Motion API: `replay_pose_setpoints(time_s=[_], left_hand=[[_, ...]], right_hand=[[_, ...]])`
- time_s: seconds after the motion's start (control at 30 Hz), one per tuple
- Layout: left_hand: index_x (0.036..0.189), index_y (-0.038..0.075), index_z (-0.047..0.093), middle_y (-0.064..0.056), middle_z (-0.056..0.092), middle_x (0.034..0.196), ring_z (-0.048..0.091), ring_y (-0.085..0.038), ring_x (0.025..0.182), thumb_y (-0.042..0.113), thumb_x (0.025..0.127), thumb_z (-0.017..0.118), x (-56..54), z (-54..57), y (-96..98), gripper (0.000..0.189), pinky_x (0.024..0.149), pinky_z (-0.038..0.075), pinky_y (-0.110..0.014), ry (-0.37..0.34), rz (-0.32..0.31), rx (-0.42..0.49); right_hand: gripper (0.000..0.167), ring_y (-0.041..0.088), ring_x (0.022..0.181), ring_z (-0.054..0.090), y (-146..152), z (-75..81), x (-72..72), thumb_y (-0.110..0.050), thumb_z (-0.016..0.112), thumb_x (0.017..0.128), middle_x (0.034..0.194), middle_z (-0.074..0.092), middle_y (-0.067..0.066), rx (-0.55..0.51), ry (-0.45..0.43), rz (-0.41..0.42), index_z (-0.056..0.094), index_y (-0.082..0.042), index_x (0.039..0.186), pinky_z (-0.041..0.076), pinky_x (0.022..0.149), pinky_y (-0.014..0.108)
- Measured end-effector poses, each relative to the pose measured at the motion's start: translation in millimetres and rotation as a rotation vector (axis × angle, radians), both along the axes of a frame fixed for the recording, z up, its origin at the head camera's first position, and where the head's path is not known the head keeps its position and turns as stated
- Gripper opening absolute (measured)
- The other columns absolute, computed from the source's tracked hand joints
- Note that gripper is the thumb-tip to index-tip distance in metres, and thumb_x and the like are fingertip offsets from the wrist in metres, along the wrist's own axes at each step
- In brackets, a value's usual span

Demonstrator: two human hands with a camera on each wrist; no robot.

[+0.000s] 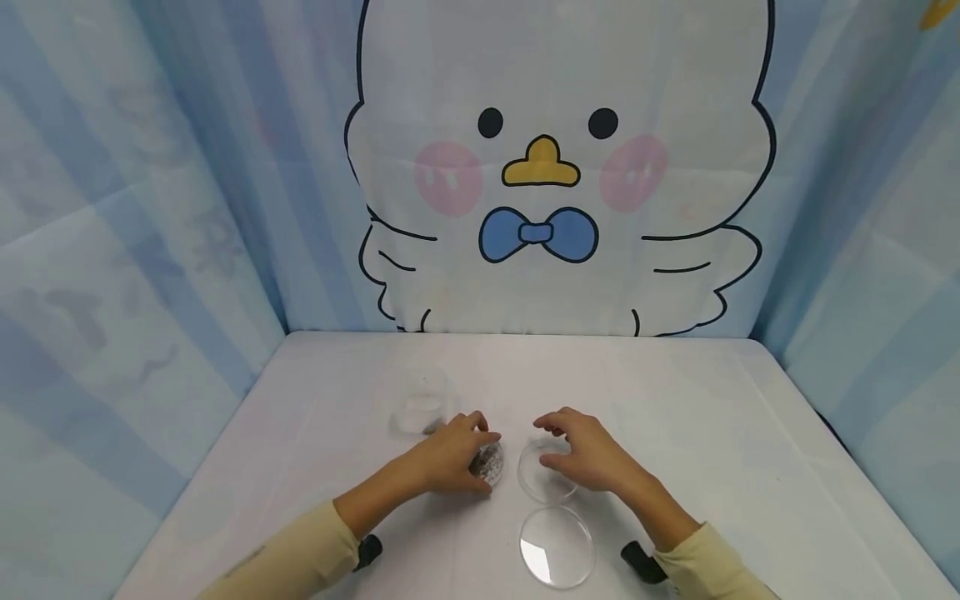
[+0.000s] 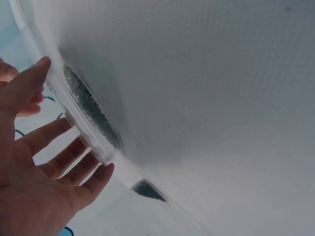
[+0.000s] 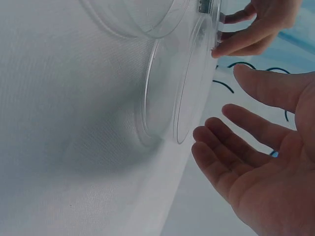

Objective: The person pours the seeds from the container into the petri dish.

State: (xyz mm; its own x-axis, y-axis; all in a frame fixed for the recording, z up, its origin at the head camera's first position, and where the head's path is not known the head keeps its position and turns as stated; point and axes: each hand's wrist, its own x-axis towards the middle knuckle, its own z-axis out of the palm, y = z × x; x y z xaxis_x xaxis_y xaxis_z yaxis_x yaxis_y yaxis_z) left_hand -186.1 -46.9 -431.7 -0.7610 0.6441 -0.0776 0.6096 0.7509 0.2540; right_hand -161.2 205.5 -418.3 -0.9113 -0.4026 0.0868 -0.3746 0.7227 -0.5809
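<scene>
Tabletop (image 1: 690, 408) bears a dish (image 1: 490, 464): head view shows top, left wrist the side.

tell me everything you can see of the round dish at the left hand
The clear round dish looks like plastic or glass and contains dark, speckled granular material. It appears to lie flat on the white table, partly hidden by the left hand, whose thumb and fingers span its rim. Whether it is lidded cannot be told.
</scene>
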Motion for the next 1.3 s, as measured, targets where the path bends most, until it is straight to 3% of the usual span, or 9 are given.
replay_pose_setpoints(time_s=[0.17,0.37,0.43,0.57,0.7,0.8,0.97,1.1,1.3], left_hand=[[0.144,0.013,0.063,-0.003,0.058,0.133,0.057,-0.019,0.114,0.044,0.081,0.089,-0.2,-0.2,0.0,0.074,0.096,0.054,-0.035,-0.005,0.016,-0.007],[0.151,0.017,0.056,-0.005,0.056,0.142,0.059,-0.024,0.125,0.050,0.082,0.086,0.5,6.3,-4.9,0.081,0.109,0.049,-0.048,0.027,0.018,-0.014],[0.151,0.018,0.055,-0.007,0.055,0.144,0.059,-0.027,0.128,0.047,0.085,0.085,1.5,13.0,-8.3,0.079,0.111,0.048,-0.051,0.029,0.024,0.050],[0.144,0.017,0.061,-0.009,0.056,0.141,0.059,-0.031,0.127,0.032,0.089,0.084,-0.3,32.0,-21.9,0.062,0.107,0.050,-0.054,0.067,0.041,0.272],[0.146,0.014,0.057,-0.012,0.053,0.142,0.056,-0.035,0.131,0.021,0.088,0.085,-14.8,45.5,-49.7,0.065,0.107,0.050,-0.056,0.118,0.087,0.413],[0.154,0.013,0.047,-0.016,0.047,0.149,0.051,-0.041,0.138,0.021,0.086,0.086,-30.7,46.3,-74.9,0.078,0.111,0.046,-0.061,0.073,0.160,0.455],[0.161,0.016,0.035,-0.020,0.035,0.161,0.039,-0.047,0.148,0.025,0.084,0.088,-51.4,37.9,-104.7,0.095,0.114,0.039,-0.068,-0.069,0.263,0.458],[0.163,0.015,0.029,-0.023,0.032,0.162,0.036,-0.049,0.149,0.023,0.081,0.091,-60.2,27.1,-110.7,0.104,0.113,0.041,-0.067,-0.148,0.288,0.452],[0.164,0.009,0.026,-0.027,0.033,0.163,0.038,-0.052,0.147,0.014,0.083,0.088,-65.8,16.8,-109.8,0.102,0.115,0.042,-0.062,-0.255,0.302,0.471]], right_hand=[[0.044,0.035,0.115,0.065,2,1.8,0.8,-0.012,0.079,0.090,0.124,0.068,0.015,0.001,0.000,-0.018,0.067,-0.001,0.131,0.056,0.097,0.053],[0.044,0.034,0.116,0.065,5,2.3,1.7,-0.013,0.079,0.090,0.124,0.068,0.015,0.005,-0.006,-0.048,0.067,-0.003,0.131,0.056,0.098,0.052],[0.044,0.034,0.115,0.065,7,2.1,1.7,-0.013,0.079,0.090,0.124,0.068,0.015,0.001,-0.001,-0.048,0.067,-0.003,0.131,0.057,0.098,0.052],[0.045,0.034,0.114,0.066,13,0.4,1.3,-0.013,0.080,0.089,0.124,0.068,0.015,-0.027,0.013,-0.036,0.067,-0.001,0.131,0.057,0.098,0.051],[0.052,0.034,0.116,0.065,18,-4.0,1.1,-0.018,0.083,0.087,0.125,0.067,0.014,-0.055,0.000,-0.009,0.065,-0.002,0.134,0.055,0.099,0.052],[0.066,0.033,0.118,0.064,20,-7.1,2.1,-0.025,0.089,0.082,0.126,0.066,0.013,-0.055,-0.023,0.012,0.062,-0.004,0.138,0.054,0.101,0.053],[0.086,0.033,0.120,0.062,23,-9.6,3.1,-0.031,0.097,0.071,0.129,0.063,0.011,-0.022,-0.062,0.033,0.058,-0.005,0.143,0.054,0.101,0.053],[0.091,0.030,0.119,0.061,25,-12.1,1.6,-0.029,0.099,0.067,0.129,0.063,0.008,0.019,-0.093,0.035,0.058,-0.007,0.144,0.055,0.100,0.049],[0.084,0.027,0.110,0.062,26,-13.7,1.2,-0.023,0.100,0.065,0.124,0.064,0.007,0.031,-0.080,0.071,0.062,-0.004,0.137,0.056,0.092,0.036]])
